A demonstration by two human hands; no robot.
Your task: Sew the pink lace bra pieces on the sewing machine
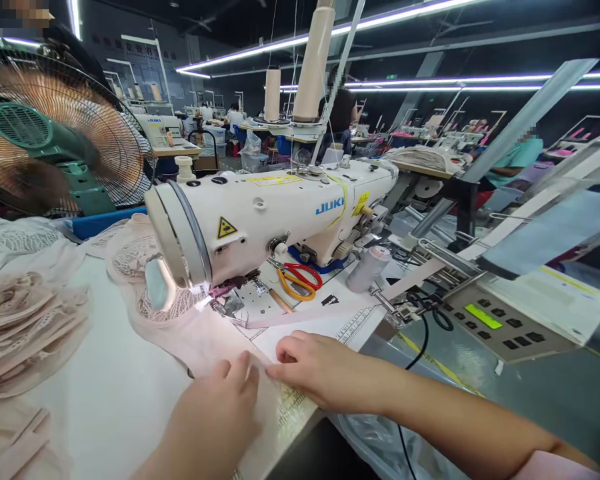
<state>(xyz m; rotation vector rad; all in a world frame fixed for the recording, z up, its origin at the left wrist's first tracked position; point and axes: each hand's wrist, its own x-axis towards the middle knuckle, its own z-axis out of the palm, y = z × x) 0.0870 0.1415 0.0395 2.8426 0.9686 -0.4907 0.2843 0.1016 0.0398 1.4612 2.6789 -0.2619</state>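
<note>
In the head view, a pale pink lace cloth (205, 340) is seen on the white table (103, 373); its far part is spread beside and below the front of the sewing machine (265, 220), and its near part is reached by both hands. The left hand (217, 413) is held over the cloth with bent fingers; as it is blurred, it cannot be told whether the cloth is pinched. The right hand (315, 367) is placed just beside, at the right edge of the cloth, with one finger stretched and others curled (whether the edge is gripped cannot be told). Beyond this hand, a narrow strip (305, 319) is stretched across the table. A grey thread cone (370, 270) is stood farther right. At the left, soft garments (25, 327) are piled.
</note>
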